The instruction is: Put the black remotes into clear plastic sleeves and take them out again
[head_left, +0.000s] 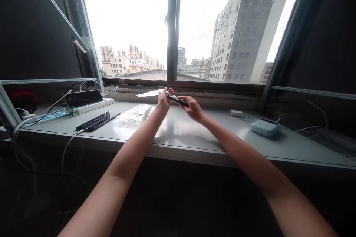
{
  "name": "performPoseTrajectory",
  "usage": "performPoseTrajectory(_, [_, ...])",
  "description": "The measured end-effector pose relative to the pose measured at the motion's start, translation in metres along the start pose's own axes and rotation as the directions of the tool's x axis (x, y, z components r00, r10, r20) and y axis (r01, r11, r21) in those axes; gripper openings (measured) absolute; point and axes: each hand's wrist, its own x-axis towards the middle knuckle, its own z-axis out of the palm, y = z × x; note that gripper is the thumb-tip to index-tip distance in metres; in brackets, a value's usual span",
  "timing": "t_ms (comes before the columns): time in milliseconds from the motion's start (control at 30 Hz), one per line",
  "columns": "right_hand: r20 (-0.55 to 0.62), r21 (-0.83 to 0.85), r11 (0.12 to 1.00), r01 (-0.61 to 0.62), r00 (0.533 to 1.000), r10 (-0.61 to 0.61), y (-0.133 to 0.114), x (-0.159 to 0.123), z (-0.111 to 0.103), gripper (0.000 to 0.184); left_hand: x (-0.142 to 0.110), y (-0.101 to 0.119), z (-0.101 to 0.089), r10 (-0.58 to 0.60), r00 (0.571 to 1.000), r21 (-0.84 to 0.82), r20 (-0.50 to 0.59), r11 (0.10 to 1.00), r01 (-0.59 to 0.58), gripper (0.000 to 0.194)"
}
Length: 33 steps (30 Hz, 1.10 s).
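Observation:
A black remote control point(177, 99) with many small buttons is held above the desk, tilted slightly down to the right. My left hand point(165, 98) grips its left end, and a thin white sheet point(149, 93) sticks out to the left from the same hand. Whether that sheet is paper or a wipe, I cannot tell. Fingers of my right hand point(194, 108) are closed around the remote's right end. On the desk below and left of my hands lies a clear, crinkled plastic bag point(136, 114).
The grey desk point(180, 133) runs along a window. To the left are a black tablet-like device point(94, 121) with a cable, a propped phone point(85, 98), a power strip point(96, 106) and a small green bottle point(73, 112). A grey-blue box point(265, 127) and a white adapter point(236, 113) sit right.

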Motion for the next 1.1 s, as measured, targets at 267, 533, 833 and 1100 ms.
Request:
performPoseTrajectory(267, [0.01, 0.044, 0.999, 0.0, 1.0, 0.0, -0.004, 0.0, 0.001, 0.035, 0.004, 0.008, -0.006, 0.01, 1.0, -0.053, 0.014, 0.999, -0.01, 0.042])
performPoseTrajectory(533, [0.009, 0.161, 0.982, -0.094, 0.996, 0.094, -0.001, -0.001, 0.003, 0.037, 0.0, -0.002, -0.004, 0.063, 0.996, 0.126, 0.063, 0.989, -0.07, 0.035])
performPoseTrajectory(833, [0.071, -0.285, 0.954, -0.093, 0.99, 0.118, -0.007, -0.004, -0.007, 0.051, 0.001, -0.016, -0.006, -0.055, 0.969, 0.333, 0.24, 0.942, -0.029, 0.019])
performPoseTrajectory(1100, [0.132, -0.313, 0.931, -0.189, 0.962, 0.24, -0.004, -0.005, -0.009, 0.069, 0.001, -0.016, -0.011, -0.2, 0.917, 0.547, 0.346, 0.837, -0.024, 0.027])
